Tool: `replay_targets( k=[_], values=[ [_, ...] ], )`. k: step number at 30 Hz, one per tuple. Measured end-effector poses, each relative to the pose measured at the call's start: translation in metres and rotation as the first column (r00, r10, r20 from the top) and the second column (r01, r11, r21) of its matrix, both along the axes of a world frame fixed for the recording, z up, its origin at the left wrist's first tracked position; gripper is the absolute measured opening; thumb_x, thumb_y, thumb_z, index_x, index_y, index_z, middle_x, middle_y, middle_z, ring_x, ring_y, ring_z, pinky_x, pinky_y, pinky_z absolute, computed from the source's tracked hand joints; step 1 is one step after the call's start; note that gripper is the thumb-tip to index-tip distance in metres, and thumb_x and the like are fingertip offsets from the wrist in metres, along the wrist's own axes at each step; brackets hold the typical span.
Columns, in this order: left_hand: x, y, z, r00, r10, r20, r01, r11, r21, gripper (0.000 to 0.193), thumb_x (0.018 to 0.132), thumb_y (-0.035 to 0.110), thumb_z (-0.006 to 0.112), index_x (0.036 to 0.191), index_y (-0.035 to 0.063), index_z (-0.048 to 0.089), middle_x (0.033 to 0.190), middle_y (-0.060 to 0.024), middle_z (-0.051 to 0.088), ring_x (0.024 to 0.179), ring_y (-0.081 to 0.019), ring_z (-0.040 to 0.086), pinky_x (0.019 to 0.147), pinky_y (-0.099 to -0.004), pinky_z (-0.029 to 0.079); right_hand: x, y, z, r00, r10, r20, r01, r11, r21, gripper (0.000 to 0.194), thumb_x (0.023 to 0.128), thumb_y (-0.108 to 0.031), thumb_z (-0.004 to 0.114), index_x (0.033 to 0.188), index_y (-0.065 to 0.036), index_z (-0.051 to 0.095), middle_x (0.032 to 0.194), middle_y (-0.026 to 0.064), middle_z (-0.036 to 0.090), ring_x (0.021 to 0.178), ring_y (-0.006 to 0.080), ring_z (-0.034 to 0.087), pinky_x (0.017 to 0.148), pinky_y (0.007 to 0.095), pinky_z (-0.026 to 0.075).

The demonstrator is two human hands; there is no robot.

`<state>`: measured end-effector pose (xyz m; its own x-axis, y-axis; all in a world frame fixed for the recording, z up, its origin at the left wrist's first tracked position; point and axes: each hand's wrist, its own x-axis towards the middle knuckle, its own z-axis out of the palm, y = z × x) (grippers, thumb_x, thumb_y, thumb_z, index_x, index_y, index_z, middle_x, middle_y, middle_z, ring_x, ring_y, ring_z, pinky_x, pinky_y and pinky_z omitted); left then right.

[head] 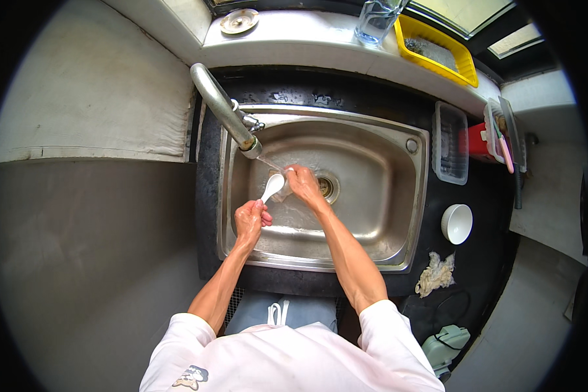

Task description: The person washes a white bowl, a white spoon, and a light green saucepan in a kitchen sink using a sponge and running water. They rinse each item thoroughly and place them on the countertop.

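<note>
Over the left part of the stainless steel sink [367, 196], my left hand [251, 219] grips a white spoon [274, 183] by its handle, bowl end pointing up and right. My right hand [301, 182] is curled under a thin stream of water from the metal faucet [225, 110], just right of the spoon. Its fingers are bent, and whether they hold something small is hidden. A crumpled, light-coloured thing [280, 197] lies on the sink floor beneath the spoon. The drain [326, 187] is right beside my right hand.
Right of the sink are a clear plastic container [451, 147], a white bowl [456, 224], a crumpled cloth [436, 275] and a red holder [479, 142] with utensils. On the back ledge are a yellow tray [463, 73], a clear water-filled vessel [375, 27] and a small dish [239, 21].
</note>
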<state>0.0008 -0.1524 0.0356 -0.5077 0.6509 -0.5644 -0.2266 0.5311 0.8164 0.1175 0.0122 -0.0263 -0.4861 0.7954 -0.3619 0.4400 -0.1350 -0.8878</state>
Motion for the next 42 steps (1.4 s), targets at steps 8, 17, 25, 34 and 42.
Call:
replay_targets(
  k=[8, 17, 25, 34, 42],
  values=[
    [-0.001, 0.003, 0.003, 0.998, -0.045, -0.052, 0.042, 0.998, -0.05, 0.034, 0.105, 0.022, 0.054, 0.084, -0.0038, 0.064, 0.064, -0.0103, 0.066, 0.054, -0.0153, 0.063, 0.051, -0.029, 0.052, 0.028, 0.019, 0.0, 0.989, -0.044, 0.139, 0.081, 0.958, -0.274, 0.037, 0.077, -0.007, 0.062, 0.11, 0.008, 0.071, 0.096, 0.0176, 0.074, 0.091, 0.0244, 0.071, 0.08, 0.0384, 0.055],
    [-0.001, 0.001, 0.007, 0.987, -0.146, -0.066, 0.139, 0.986, -0.094, 0.035, 0.103, 0.021, 0.052, 0.084, -0.0052, 0.065, 0.065, -0.011, 0.067, 0.053, -0.0161, 0.064, 0.052, -0.0313, 0.052, 0.033, 0.053, 0.034, 0.98, -0.028, 0.196, -0.003, 0.987, 0.158, 0.03, 0.085, -0.027, 0.071, 0.095, 0.001, 0.07, 0.08, 0.0117, 0.072, 0.076, 0.021, 0.067, 0.07, 0.0372, 0.052],
    [-0.01, 0.011, 0.015, 0.979, -0.205, 0.012, 0.205, 0.975, -0.088, 0.036, 0.103, 0.02, 0.051, 0.082, -0.005, 0.065, 0.066, -0.0131, 0.067, 0.055, -0.0181, 0.066, 0.052, -0.0316, 0.054, 0.02, 0.074, 0.103, 0.855, -0.322, -0.408, 0.19, 0.924, -0.331, 0.016, 0.096, -0.012, 0.06, 0.11, -0.003, 0.057, 0.097, 0.0067, 0.068, 0.088, 0.015, 0.068, 0.077, 0.0341, 0.061],
    [-0.026, 0.033, 0.023, 0.904, -0.401, -0.147, 0.389, 0.915, -0.104, 0.032, 0.101, 0.022, 0.056, 0.083, -0.0034, 0.065, 0.066, -0.0151, 0.068, 0.056, -0.0228, 0.067, 0.056, -0.0375, 0.054, 0.017, -0.002, 0.038, 0.868, 0.496, -0.018, -0.449, 0.802, 0.394, 0.016, 0.088, -0.004, 0.058, 0.103, 0.001, 0.059, 0.099, 0.0208, 0.067, 0.104, 0.0395, 0.063, 0.092, 0.0496, 0.05],
    [-0.046, 0.065, 0.042, 0.32, -0.631, -0.707, 0.694, 0.664, -0.279, 0.025, 0.098, 0.019, 0.063, 0.079, 0.0017, 0.059, 0.072, -0.0272, 0.06, 0.074, -0.0504, 0.058, 0.062, -0.0555, 0.046, 0.002, 0.03, 0.007, 0.683, 0.705, 0.19, -0.722, 0.612, 0.323, 0.012, 0.091, -0.006, 0.06, 0.102, -0.001, 0.063, 0.101, 0.0197, 0.067, 0.097, 0.0398, 0.063, 0.084, 0.0461, 0.05]
  ],
)
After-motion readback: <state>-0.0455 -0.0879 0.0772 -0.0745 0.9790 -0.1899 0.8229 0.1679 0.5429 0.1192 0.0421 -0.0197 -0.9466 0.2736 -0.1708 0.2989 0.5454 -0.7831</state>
